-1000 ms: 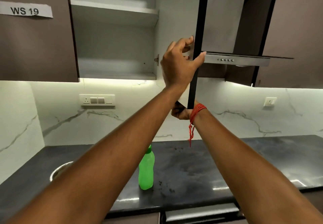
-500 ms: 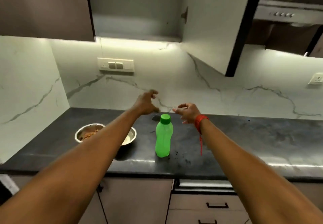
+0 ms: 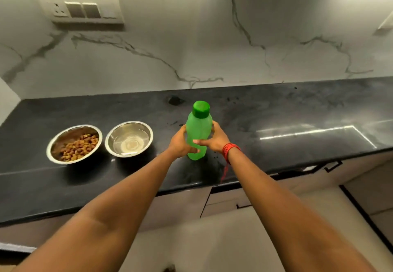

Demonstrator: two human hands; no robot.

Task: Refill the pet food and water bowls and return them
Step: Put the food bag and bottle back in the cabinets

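A green plastic bottle (image 3: 198, 127) with a darker green cap stands upright on the dark countertop (image 3: 276, 112). My left hand (image 3: 181, 142) wraps its left side and my right hand (image 3: 212, 139), with a red thread at the wrist, wraps its right side. To the left stand two steel bowls side by side. The far-left bowl (image 3: 57, 144) holds brown kibble. The bowl (image 3: 129, 139) beside it looks bare inside, with only reflections showing.
A white marble backsplash rises behind the counter, with a switch plate (image 3: 80, 9) at upper left. Drawers with black handles (image 3: 332, 165) sit below the counter edge at right. Pale floor lies beneath my arms.
My hands left the upper cabinet door, dropped to the counter and closed around the green bottle. My view tilted down, bringing both bowls into sight.
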